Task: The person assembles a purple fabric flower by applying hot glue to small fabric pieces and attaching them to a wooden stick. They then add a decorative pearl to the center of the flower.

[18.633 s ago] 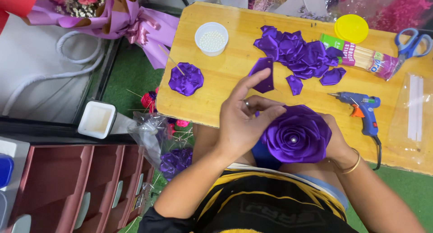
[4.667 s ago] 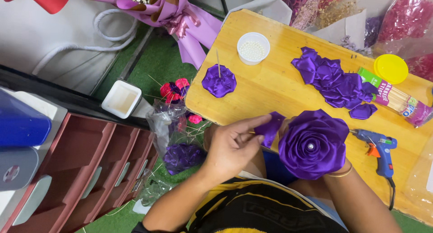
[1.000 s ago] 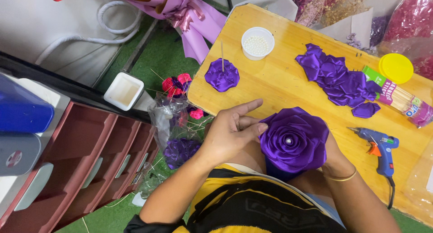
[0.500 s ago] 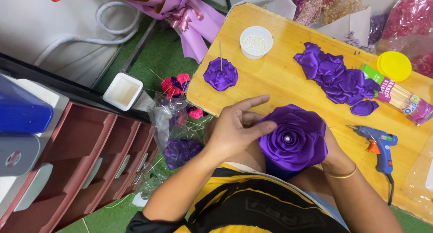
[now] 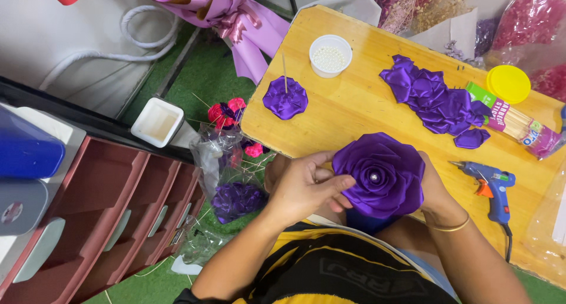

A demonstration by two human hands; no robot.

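Far left: reddish-brown drawer unit [image 5: 94,221], small white square tub [image 5: 156,121] on the green floor. Clear bag of small satin flowers [image 5: 233,180] beside the wooden tabletop [image 5: 354,103].

Left hand [image 5: 303,189]: fingers pressed against the left edge of the large purple satin rose [image 5: 380,174], pinching its outer petals. Rose held just over the near tabletop edge, pearl at centre.

Right hand [image 5: 436,189]: cupped behind the rose's right side, gripping it; gold bangle on wrist.

On tabletop: small purple flower on a stick [image 5: 285,98], white cup of pearls [image 5: 330,55], pile of loose purple petals [image 5: 436,101], yellow lid [image 5: 508,83], blue glue gun [image 5: 492,183].
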